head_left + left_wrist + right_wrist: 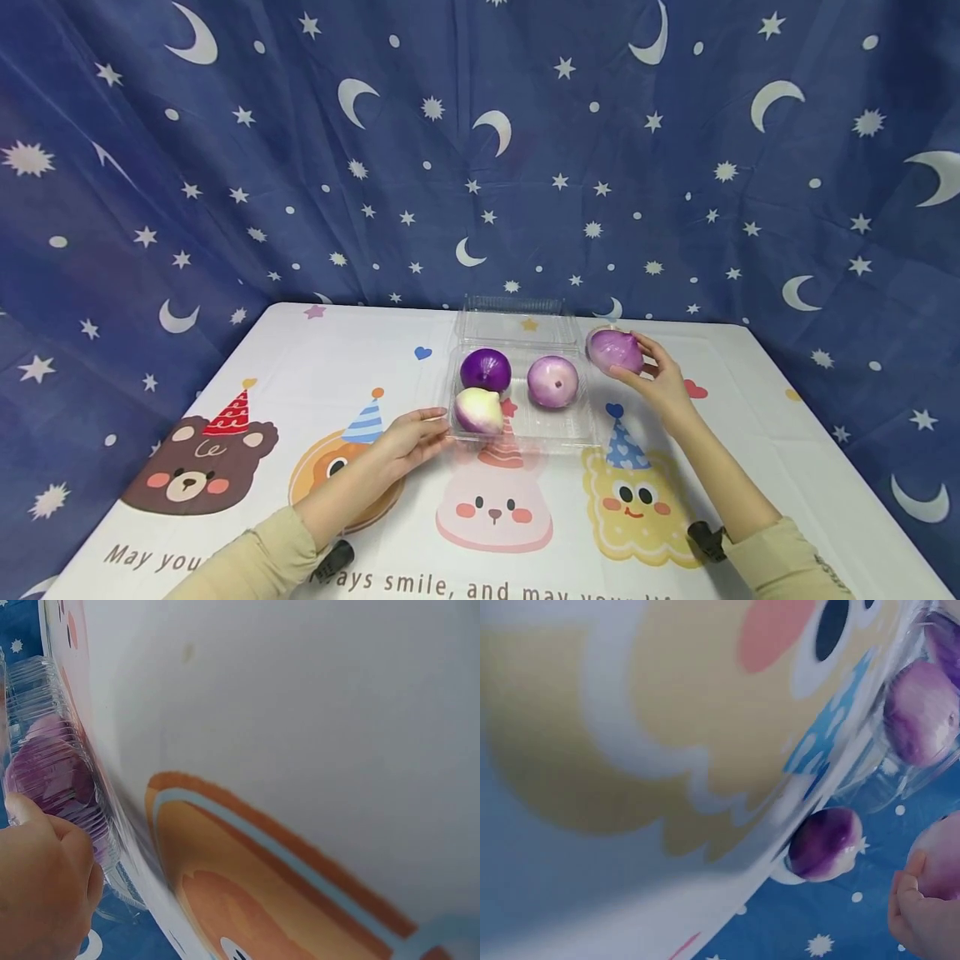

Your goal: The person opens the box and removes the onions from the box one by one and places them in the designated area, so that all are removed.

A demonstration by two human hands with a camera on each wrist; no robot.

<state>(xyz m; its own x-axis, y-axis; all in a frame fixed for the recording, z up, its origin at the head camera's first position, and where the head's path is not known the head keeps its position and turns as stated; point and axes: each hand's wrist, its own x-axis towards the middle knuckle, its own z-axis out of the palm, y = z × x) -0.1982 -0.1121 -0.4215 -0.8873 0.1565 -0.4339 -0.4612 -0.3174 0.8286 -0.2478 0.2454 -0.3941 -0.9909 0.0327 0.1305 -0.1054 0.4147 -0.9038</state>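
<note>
My left hand point(411, 442) holds the near left edge of a clear plastic clamshell container point(551, 429), whose lid stands open at the back. Inside lie a dark purple onion point(486, 368), a pale cream onion with a purple base point(478, 411) and a light purple onion point(552, 382). Thumb and fingers lie against the ribbed wall point(105, 832) in the left wrist view. Just right of the container, my right hand point(663, 383) grips another purple onion point(615, 351) between thumb and fingers. A further purple-and-white onion point(825, 844) sits on the table close by, mostly hidden in the head view.
A white cloth with cartoon animals point(495, 508) and lettering covers the table. Behind it hangs a blue curtain point(420, 225) with moons and stars. The raised clear lid point(517, 321) stands near the table's back edge.
</note>
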